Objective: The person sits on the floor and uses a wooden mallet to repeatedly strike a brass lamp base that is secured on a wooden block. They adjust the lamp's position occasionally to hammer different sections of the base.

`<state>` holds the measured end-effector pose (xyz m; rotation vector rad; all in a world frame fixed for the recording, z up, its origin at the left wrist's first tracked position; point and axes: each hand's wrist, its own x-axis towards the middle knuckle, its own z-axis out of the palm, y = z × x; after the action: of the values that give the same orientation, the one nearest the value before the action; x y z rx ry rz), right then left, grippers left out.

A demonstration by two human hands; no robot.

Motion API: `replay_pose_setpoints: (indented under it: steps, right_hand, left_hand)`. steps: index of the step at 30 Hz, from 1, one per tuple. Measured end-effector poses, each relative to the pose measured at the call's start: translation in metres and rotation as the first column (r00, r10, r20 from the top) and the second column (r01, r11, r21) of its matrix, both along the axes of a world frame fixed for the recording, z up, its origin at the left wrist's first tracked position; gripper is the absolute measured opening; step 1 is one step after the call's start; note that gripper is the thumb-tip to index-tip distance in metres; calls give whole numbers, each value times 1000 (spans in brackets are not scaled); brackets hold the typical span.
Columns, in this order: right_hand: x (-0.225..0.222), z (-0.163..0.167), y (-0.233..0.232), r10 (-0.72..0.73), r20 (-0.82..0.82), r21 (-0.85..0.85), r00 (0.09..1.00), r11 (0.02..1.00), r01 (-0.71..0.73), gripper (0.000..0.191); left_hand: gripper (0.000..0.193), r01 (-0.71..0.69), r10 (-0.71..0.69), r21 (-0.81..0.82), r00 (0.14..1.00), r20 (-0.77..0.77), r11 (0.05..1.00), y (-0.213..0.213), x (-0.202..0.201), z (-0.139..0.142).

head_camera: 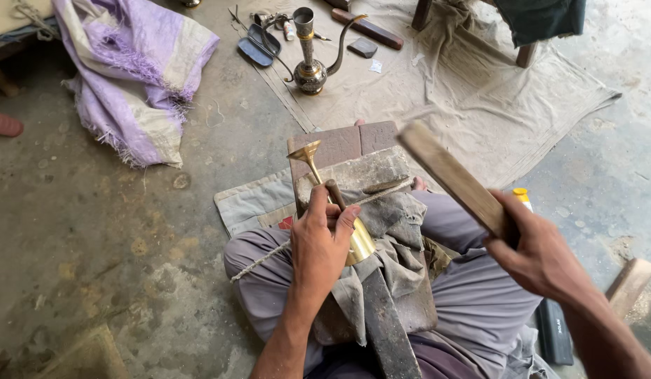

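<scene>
At the centre of the frame the left hand [320,242] is closed around a brass goblet [332,203], lying tilted with its flared foot pointing to the upper left and its cup end down by the palm; the fingers [346,216] curl over the stem and the top of the cup, and a dark punch tool [334,194] sits pinched between them against the brass. The goblet rests on a worn stone block [360,172] draped with grey cloth [392,217] over the person's lap. At the right the right hand [539,249] is wrapped tightly round the lower end of a flat wooden mallet [452,179], which is raised and slants toward the upper middle, well apart from the goblet. The floor [94,231] is stained bare concrete. At the top centre a long-spouted brass ewer [311,52] stands upright on a spread canvas sheet [480,98], with small tools beside it. A purple and cream shawl [132,70] lies crumpled at the upper left.
</scene>
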<state>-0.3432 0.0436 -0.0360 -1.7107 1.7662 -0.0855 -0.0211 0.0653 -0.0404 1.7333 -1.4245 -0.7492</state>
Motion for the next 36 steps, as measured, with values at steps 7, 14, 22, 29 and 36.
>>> replay_pose_setpoints:
  steps: [7, 14, 22, 29, 36]
  right_hand:
    - [45, 56, -55, 97, 139, -219, 985, 973, -65, 59]
    - [53, 62, -77, 344, -247, -413, 906, 808, -420, 43]
    - [36, 54, -77, 299, -278, -216, 913, 907, -363, 45]
    - [20, 40, -66, 248, -340, -134, 907, 942, -307, 42]
    - [8, 21, -52, 283, -376, -147, 882, 922, -359, 34]
  left_hand:
    - [34, 53, -54, 51, 998, 33, 997, 1, 0, 13]
    - [34, 68, -71, 67, 997, 32, 995, -1, 1, 17]
    - [39, 145, -151, 105, 987, 51, 984, -7, 5, 17]
    - [40, 272, -295, 267, 954, 49, 925, -23, 3, 29]
    - [38, 368, -414, 323, 906, 84, 872, -28, 1, 37]
